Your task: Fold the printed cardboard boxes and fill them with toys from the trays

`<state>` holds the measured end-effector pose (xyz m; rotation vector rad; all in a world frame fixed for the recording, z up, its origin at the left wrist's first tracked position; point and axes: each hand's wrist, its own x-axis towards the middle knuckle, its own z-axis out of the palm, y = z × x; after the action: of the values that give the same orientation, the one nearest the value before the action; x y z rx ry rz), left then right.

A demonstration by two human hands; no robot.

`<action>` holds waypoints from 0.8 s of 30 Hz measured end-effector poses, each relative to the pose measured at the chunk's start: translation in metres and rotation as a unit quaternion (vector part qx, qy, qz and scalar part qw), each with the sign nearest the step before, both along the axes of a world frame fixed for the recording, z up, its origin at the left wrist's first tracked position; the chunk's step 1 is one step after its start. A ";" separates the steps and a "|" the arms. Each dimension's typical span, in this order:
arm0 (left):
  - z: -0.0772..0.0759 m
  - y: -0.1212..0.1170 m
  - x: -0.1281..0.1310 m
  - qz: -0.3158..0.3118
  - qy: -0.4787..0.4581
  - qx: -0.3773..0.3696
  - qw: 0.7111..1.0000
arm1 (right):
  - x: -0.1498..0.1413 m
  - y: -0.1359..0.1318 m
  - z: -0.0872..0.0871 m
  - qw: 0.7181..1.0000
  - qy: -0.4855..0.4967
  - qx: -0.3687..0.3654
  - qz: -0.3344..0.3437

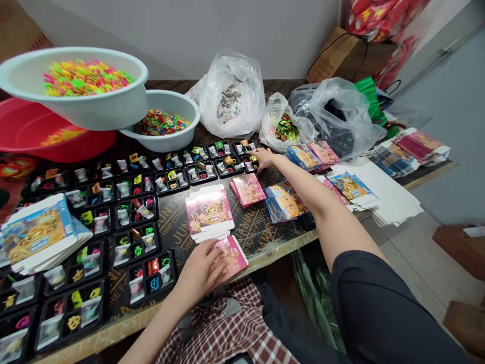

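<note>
My left hand (204, 268) is at the table's front edge, its fingers closed over a pink printed box (234, 257). Just behind that box lies a stack of flattened pink cartons (210, 212). My right hand (265, 157) reaches far across the table, fingers apart, at the right end of the rows of black trays. Its fingertips are at a small black compartment tray (250, 165) holding little packets and coloured pieces; whether they grip its rim I cannot tell. Between my hands sit pink folded cards (249, 190) and blue folded cards (285, 201).
Filled black trays (136, 212) cover the left side, with blue flat cartons (41, 232) on top. Tubs (113, 108) of coloured plastic pieces stand behind. Clear plastic bags (237, 96) line the back. More cartons (352, 187) and white sheets (394, 202) lie at right.
</note>
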<state>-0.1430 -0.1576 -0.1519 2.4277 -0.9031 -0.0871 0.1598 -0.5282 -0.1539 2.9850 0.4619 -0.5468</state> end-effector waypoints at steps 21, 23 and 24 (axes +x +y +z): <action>0.036 -0.050 0.004 -0.068 0.096 0.185 0.976 | -0.005 -0.015 -0.012 0.999 0.032 0.032 0.001; 0.040 -0.048 0.005 -0.062 0.083 0.173 0.979 | -0.006 -0.017 -0.012 0.999 0.034 0.042 -0.003; 0.040 -0.047 0.006 -0.054 0.074 0.164 0.982 | -0.006 -0.019 -0.011 0.999 0.028 0.044 -0.005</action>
<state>-0.1370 -0.2042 -0.1118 2.6254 -1.0186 -0.4863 0.1539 -0.5467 -0.1646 3.0645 0.4875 -0.6297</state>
